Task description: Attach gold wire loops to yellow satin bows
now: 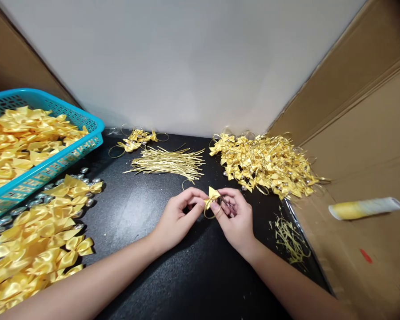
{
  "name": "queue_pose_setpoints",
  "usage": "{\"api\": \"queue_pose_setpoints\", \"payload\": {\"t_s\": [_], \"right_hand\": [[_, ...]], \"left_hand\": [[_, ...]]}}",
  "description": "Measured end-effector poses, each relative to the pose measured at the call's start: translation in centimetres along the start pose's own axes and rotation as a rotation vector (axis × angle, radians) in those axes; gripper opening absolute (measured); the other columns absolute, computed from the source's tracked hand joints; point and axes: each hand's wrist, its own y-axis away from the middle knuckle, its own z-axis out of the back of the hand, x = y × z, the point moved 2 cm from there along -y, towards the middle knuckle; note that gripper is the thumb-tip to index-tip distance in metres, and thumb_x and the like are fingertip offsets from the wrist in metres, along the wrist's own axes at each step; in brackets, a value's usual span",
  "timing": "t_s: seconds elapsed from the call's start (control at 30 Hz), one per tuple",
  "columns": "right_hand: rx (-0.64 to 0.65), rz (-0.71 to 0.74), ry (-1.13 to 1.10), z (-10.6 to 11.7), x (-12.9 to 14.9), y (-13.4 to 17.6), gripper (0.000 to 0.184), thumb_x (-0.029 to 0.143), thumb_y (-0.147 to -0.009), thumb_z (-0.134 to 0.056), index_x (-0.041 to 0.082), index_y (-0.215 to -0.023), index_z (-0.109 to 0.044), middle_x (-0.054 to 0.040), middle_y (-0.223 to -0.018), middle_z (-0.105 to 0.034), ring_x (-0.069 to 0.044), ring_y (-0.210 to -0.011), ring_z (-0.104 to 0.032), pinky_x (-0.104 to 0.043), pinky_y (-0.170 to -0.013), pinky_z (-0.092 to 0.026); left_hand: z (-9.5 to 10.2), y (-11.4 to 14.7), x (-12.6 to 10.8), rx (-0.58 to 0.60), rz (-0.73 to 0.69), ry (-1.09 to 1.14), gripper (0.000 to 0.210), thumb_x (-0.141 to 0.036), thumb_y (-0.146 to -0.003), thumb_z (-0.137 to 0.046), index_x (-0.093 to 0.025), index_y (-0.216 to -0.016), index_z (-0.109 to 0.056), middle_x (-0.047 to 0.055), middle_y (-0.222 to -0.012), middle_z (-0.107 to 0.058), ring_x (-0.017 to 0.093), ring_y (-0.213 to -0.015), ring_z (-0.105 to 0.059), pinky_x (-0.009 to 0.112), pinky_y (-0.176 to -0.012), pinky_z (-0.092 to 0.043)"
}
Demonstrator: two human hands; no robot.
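Note:
Both my hands meet over the black table, pinching one yellow satin bow (213,194) that has a loop of gold wire hanging from it. My left hand (182,217) grips the bow's left side between thumb and fingertips. On the other side, my right hand (236,220) holds the bow with its thumb and index finger. A dark, thin tool lies in the curled fingers of my right hand, too covered to name. Just beyond my hands is a bundle of gold wire ties (168,162).
A turquoise basket (98,126) of yellow bows stands at left, above loose bows (36,240) and silver beads (6,220). Wired bows (266,164) are heaped at back right, with a few at back left (136,140). Wire scraps (290,238) lie right, beside cardboard (363,178).

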Motion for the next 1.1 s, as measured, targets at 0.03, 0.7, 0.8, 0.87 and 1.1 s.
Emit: {"api": "queue_pose_setpoints", "payload": {"t_s": [0.03,0.7,0.8,0.87,1.1], "right_hand": [[-0.014,0.054,0.035,0.1,0.2,0.1,0.023,0.022,-0.079,-0.066,0.023,-0.100,-0.057,0.0050,-0.060,-0.059,-0.008,-0.045,-0.049,-0.019,-0.042,-0.042],[-0.068,-0.208,-0.186,0.5,-0.7,-1.0,0.018,0.035,-0.078,-0.066,0.018,-0.072,-0.065,0.0005,-0.060,-0.063,-0.012,-0.053,-0.056,-0.023,-0.051,-0.048],[-0.060,-0.211,-0.182,0.4,-0.6,-1.0,0.018,0.035,-0.078,-0.067,0.018,-0.071,-0.064,0.0007,-0.059,-0.062,-0.011,-0.052,-0.054,-0.023,-0.049,-0.047],[-0.069,-0.210,-0.171,0.4,-0.5,-1.1,0.018,0.035,-0.077,-0.067,0.019,-0.070,-0.064,0.0010,-0.058,-0.061,-0.011,-0.051,-0.053,-0.022,-0.048,-0.046],[-0.040,-0.228,-0.203,0.3,-0.6,-1.1,0.016,0.033,-0.076,-0.067,0.019,-0.071,-0.064,0.0010,-0.059,-0.062,-0.011,-0.052,-0.054,-0.023,-0.049,-0.048]], "left_hand": [[0.0,0.0,0.0,-0.010,0.002,0.001,0.014,-0.028,-0.088,-0.056,-0.017,-0.093,-0.060,0.002,-0.080,-0.067,0.013,-0.072,-0.060,0.025,-0.069,-0.046],[0.0,-0.1,-0.2,-0.041,-0.007,-0.033,0.013,-0.022,-0.083,-0.058,-0.016,-0.093,-0.062,0.002,-0.074,-0.068,0.013,-0.068,-0.061,0.027,-0.068,-0.045],[0.0,-0.1,-0.4,-0.048,-0.010,-0.036,0.013,-0.021,-0.080,-0.060,-0.016,-0.091,-0.064,0.002,-0.070,-0.067,0.012,-0.065,-0.059,0.026,-0.065,-0.045],[-0.1,-0.1,-0.4,-0.046,-0.010,-0.029,0.013,-0.021,-0.079,-0.061,-0.016,-0.090,-0.065,0.001,-0.069,-0.066,0.012,-0.064,-0.059,0.025,-0.063,-0.045],[-0.3,-0.1,-0.5,0.055,-0.027,-0.029,0.022,-0.017,-0.074,-0.064,-0.016,-0.096,-0.066,0.000,-0.065,-0.068,0.012,-0.059,-0.059,0.025,-0.062,-0.044]]}}
